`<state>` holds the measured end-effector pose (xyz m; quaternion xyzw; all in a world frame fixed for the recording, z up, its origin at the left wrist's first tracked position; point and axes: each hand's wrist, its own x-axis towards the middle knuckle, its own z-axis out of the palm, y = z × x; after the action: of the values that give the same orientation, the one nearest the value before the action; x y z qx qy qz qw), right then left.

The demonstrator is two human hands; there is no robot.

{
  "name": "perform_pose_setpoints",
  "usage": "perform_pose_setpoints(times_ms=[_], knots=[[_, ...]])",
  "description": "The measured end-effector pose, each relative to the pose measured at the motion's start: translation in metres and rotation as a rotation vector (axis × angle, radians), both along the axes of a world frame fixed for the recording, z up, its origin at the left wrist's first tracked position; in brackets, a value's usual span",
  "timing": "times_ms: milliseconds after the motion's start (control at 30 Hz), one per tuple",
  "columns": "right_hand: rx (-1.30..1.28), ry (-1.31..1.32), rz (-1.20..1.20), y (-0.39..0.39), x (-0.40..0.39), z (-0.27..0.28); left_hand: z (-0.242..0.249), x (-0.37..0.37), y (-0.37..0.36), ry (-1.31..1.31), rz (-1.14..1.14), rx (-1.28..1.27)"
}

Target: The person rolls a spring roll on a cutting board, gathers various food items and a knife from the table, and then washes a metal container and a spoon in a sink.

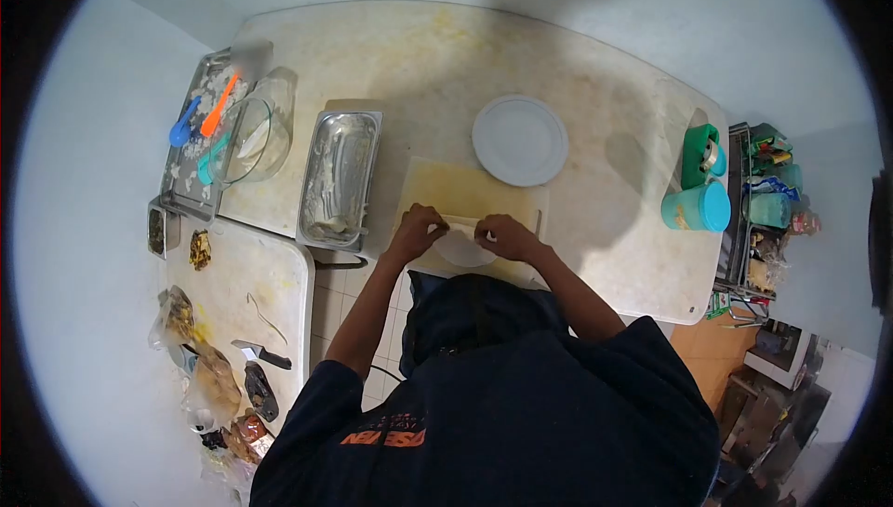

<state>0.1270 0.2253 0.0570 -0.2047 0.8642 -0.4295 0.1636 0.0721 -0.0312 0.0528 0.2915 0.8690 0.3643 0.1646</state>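
A thin round white sheet (pixel 460 248), like a dough wrapper, lies over the near part of a pale yellow cutting board (pixel 446 188). My left hand (pixel 418 231) pinches its upper left edge, while my right hand (pixel 509 236) pinches the edge on the right. Between the hands that far edge looks folded or rolled over. Past the board, slightly right, sits a white plate (pixel 520 140) with nothing on it. Left of the board is a long metal pan (pixel 353 114) smeared inside with a creamy white substance.
At far left, a metal tray (pixel 191 181) holds white crumbs, an orange spatula (pixel 219 107) and a blue spoon (pixel 184 124), beside a glass bowl (pixel 262 149). A knife (pixel 270 356) and bags lie on the lower left table. A teal-lidded container (pixel 698 206) stands at right.
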Motion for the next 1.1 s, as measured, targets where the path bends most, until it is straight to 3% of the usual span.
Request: perform_pose_setpoints(times_ms=[167,267,367,567,800,1100], knots=[[0.289,-0.029,0.11,-0.007,0.022,-0.005,0.007,0.034,-0.016,0.121,0.04,-0.1],[0.317,-0.055,0.058,-0.011,0.015,0.007,-0.015,0.043,-0.024,0.096,0.246,-0.145],[0.328,-0.002,0.038,-0.019,-0.008,0.01,-0.021,0.047,-0.022,-0.141,0.553,-0.022],[0.321,0.2,0.147,-0.065,-0.064,-0.004,0.001,0.053,0.009,-0.043,0.598,-0.349],[0.428,0.141,0.332,-0.092,-0.078,-0.014,-0.011,0.06,0.017,-0.027,0.677,-0.347],[0.174,0.1,0.185,-0.062,-0.068,0.0,-0.003,0.066,0.024,0.047,0.631,-0.281]])
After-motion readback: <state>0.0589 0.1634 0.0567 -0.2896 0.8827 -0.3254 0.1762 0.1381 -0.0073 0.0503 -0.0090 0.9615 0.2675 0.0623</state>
